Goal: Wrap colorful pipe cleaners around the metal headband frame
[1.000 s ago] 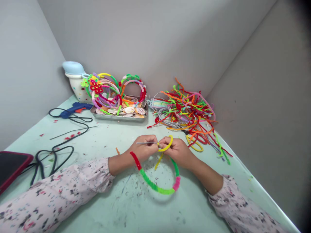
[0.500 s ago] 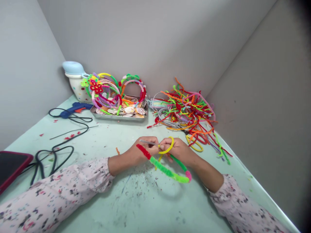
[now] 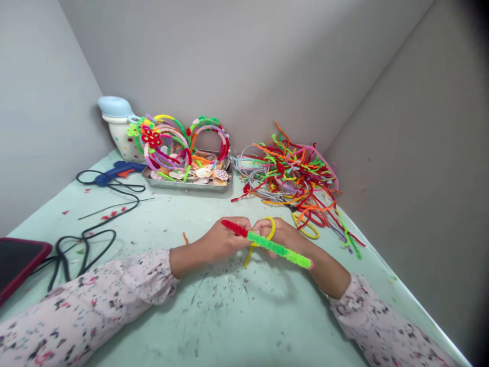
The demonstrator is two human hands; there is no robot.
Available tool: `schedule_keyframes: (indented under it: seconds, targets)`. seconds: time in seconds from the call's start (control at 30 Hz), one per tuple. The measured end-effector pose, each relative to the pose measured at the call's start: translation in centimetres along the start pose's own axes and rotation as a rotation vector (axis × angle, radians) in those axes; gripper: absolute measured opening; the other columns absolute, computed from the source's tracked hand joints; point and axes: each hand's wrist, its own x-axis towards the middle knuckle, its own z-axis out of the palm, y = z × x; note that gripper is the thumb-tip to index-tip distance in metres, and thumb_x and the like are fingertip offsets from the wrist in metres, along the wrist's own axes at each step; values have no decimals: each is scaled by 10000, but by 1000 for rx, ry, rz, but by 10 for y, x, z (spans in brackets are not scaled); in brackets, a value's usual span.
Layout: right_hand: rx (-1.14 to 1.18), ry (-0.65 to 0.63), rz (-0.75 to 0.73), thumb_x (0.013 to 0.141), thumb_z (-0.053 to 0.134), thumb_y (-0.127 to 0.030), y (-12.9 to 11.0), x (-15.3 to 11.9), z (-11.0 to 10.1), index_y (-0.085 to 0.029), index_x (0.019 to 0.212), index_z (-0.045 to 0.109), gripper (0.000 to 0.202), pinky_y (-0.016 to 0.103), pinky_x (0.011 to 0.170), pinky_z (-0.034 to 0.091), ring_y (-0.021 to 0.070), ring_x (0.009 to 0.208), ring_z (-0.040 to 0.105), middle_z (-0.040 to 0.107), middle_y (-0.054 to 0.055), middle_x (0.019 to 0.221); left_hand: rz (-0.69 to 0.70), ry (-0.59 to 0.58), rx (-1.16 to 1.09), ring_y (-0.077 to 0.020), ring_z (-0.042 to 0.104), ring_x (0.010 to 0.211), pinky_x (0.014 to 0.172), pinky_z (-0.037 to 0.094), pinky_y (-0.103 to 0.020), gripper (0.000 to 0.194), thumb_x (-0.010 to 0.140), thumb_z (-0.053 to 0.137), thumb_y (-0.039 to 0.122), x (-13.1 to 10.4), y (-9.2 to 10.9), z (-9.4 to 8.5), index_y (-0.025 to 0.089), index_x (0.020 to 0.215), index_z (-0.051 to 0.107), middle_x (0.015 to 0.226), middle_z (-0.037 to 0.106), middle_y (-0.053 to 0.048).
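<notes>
Head view: left hand (image 3: pixel 221 239) and right hand (image 3: pixel 280 235) pinch a wrapped headband (image 3: pixel 275 247) mid-table, pipe-cleaner pile (image 3: pixel 294 178) near behind.

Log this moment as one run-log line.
left hand: grips headband at red end | right hand: pinches yellow pipe cleaner against headband | table: fuzz scraps | pipe cleaner pile: behind hands

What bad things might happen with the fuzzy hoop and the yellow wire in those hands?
The yellow pipe cleaner is pinched only by fingertips of the left hand and right hand, so its wrap might spring loose. The headband is tilted edge-on, so it could twist out of grip. A wire end might poke a finger.
</notes>
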Motion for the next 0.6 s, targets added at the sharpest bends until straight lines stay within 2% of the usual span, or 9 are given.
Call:
schedule_keyframes:
  seconds: [0.17, 0.3, 0.4, 0.5, 0.6]
  targets:
    - [207, -1, 0, 695, 606, -307, 9, 5, -3, -153, 669, 586, 157, 180, 314, 277, 63, 307, 427, 516, -46, 468, -28, 19, -137, -81, 401, 498, 488, 299, -207, 196, 823, 483, 313, 2, 0, -1, 151, 725, 536, 541, 446, 49]
    - [306, -41, 14, 726, 602, -298, 12, 4, -5, -131, 686, 609, 172, 171, 310, 280, 59, 315, 446, 520, -36, 492, 42, 31, -295, -77, 461, 572, 535, 367, -201, 152, 787, 548, 267, 3, 8, -2, 155, 890, 557, 718, 538, 20]
    - [362, -92, 38, 736, 614, -289, 13, 3, -6, -118, 706, 630, 174, 167, 311, 294, 56, 317, 451, 524, -36, 493, 49, -2, -359, -75, 480, 594, 564, 397, -204, 178, 767, 596, 272, 3, 11, -3, 149, 890, 560, 756, 561, 8]
    - [408, -90, 61, 748, 627, -295, 15, 4, -8, -108, 739, 637, 187, 165, 311, 306, 61, 325, 474, 556, -24, 512, 40, 10, -365, -68, 477, 568, 517, 368, -191, 214, 775, 615, 325, 4, 7, -4, 148, 885, 564, 737, 565, 10]
    - [471, -15, 26, 751, 645, -293, 19, 6, -9, -118, 785, 644, 178, 161, 347, 356, 72, 386, 530, 613, 0, 583, 13, 54, -372, -71, 478, 545, 460, 316, -179, 249, 792, 608, 374, 6, 0, -5, 168, 923, 561, 699, 558, 22]
